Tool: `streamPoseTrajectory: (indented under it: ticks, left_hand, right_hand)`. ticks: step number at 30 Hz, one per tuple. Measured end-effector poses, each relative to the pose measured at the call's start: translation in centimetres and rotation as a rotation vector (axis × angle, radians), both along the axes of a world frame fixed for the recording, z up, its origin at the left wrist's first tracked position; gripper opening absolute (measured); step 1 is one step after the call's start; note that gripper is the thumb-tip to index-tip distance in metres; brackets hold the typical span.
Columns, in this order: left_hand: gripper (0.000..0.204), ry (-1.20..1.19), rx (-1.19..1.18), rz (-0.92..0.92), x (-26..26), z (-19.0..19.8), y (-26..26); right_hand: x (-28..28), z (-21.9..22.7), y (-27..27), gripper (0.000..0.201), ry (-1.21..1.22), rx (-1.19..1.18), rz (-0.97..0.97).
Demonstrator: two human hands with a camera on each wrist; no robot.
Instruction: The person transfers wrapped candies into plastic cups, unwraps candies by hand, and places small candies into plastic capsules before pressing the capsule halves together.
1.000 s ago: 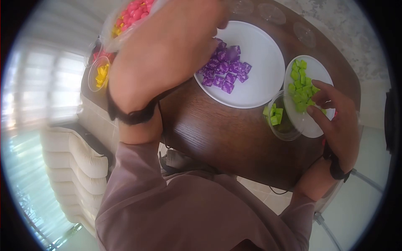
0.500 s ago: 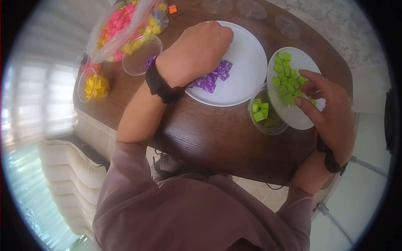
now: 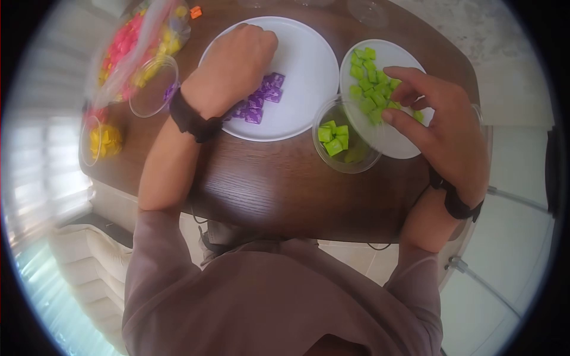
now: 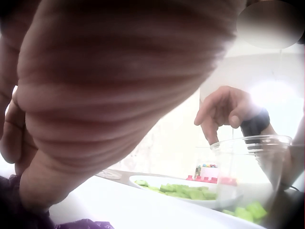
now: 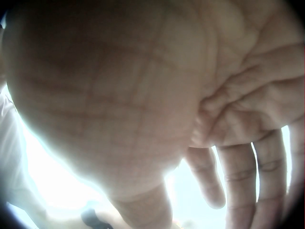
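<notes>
My left hand [image 3: 240, 62] reaches down over the large white plate [image 3: 309, 83], its back toward the head camera and fingertips hidden there. Small purple printed packets [image 3: 261, 101] lie beside and partly under it. In the left wrist view the thumb [image 4: 38, 186] points down right at the purple packets [image 4: 83, 224]; I cannot tell whether one is pinched. My right hand [image 3: 442, 113] hovers above the smaller white plate [image 3: 404, 142] of small green packets [image 3: 369, 83], fingers loosely bent apart from the thumb. A clear cup [image 3: 356, 169] with several green packets [image 3: 333, 137] stands between the plates.
At the left are a clear cup [image 3: 155, 111] with something purple inside and a cup of yellow pieces [image 3: 105, 141]. Behind them lies a clear bag [image 3: 133, 38] of pink and yellow pieces. An orange piece [image 3: 196, 12] and clear lids or cups [image 3: 367, 12] lie farther back.
My left hand has swung from high and near the camera down to the purple packets. The right hand keeps its pose above the green ones. The view has shifted, sliding the table leftward.
</notes>
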State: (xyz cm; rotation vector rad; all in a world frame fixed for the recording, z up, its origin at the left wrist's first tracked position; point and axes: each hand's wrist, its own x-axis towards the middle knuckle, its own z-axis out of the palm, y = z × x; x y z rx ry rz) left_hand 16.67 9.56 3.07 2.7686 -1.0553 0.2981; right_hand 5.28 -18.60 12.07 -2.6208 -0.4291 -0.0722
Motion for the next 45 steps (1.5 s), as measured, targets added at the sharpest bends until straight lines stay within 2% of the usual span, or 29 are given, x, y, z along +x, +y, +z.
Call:
streamPoseTrajectory:
  ticks: [1,6,8,10,12,18,20,24,26,28,30,32,33,35,38,43,45]
  left_hand:
    - [0.013,0.025,-0.012,0.017,-0.1,0.4,-0.1]
    - [0.011,-0.017,-0.044,-0.047,0.2,2.7,-0.2]
    - [0.013,0.221,-0.274,-0.136,-1.0,5.4,-1.0]
    - [0.014,0.265,-0.294,-0.144,-1.3,6.1,-1.1]
    - [0.016,0.305,-0.316,-0.149,-1.5,6.1,-1.1]
    - [0.015,0.226,-0.276,-0.091,-1.6,6.5,-0.6]
    - [0.015,0.234,-0.246,-0.101,-1.6,7.1,-0.4]
    - [0.018,0.230,-0.254,-0.111,-1.5,7.0,-0.4]
    - [0.020,0.242,-0.298,-0.044,-1.7,7.0,-0.4]
    - [0.020,0.161,-0.230,-0.069,-1.6,6.8,-0.1]
    - [0.018,0.192,-0.325,-0.092,-1.2,6.0,0.3]
    - [0.018,0.196,-0.325,-0.093,-1.3,6.1,0.3]
    - [0.018,0.202,-0.326,-0.089,-1.3,6.1,0.3]
    - [0.017,0.202,-0.324,-0.085,-1.3,6.1,0.3]
    - [0.017,0.201,-0.322,-0.087,-1.3,5.9,0.3]
    - [0.017,0.183,-0.312,-0.092,-1.6,6.3,0.0]
    - [0.017,0.280,-0.241,0.010,-2.1,7.2,-0.5]
  right_hand:
    - [0.0,0.1,0.0,0.042,0.029,-0.006,-0.007]
    - [0.2,0.1,-0.1,0.044,0.074,-0.030,-0.012]
    - [0.2,-0.1,-0.1,0.043,0.044,-0.024,0.010]
    - [0.3,-0.1,-0.1,0.043,0.048,-0.029,0.006]
    - [0.4,-0.2,-0.2,0.043,0.049,-0.036,0.006]
    - [0.6,-0.1,-0.5,0.041,0.079,-0.019,-0.020]
    - [0.9,-0.5,-0.9,0.032,0.057,0.136,-0.003]
    - [2.7,-2.1,-2.9,0.025,0.035,0.086,-0.009]
    - [3.4,-3.0,-3.7,0.023,0.043,0.072,0.021]
    - [3.9,-3.9,-4.0,0.024,0.092,0.094,0.036]
    - [4.3,-4.6,-4.0,0.025,0.138,0.123,0.053]
    - [4.7,-5.5,-3.9,0.026,0.164,-0.026,0.056]
    - [4.8,-6.2,-4.0,0.026,0.165,-0.026,0.052]
    - [4.9,-7.4,-4.1,0.026,0.027,-0.078,0.025]
    - [5.1,-7.3,-3.6,0.024,0.142,-0.060,0.038]
    - [5.2,-8.1,-3.6,0.018,0.062,-0.061,0.065]
    - [5.2,-7.8,-3.4,0.016,0.072,-0.086,0.059]
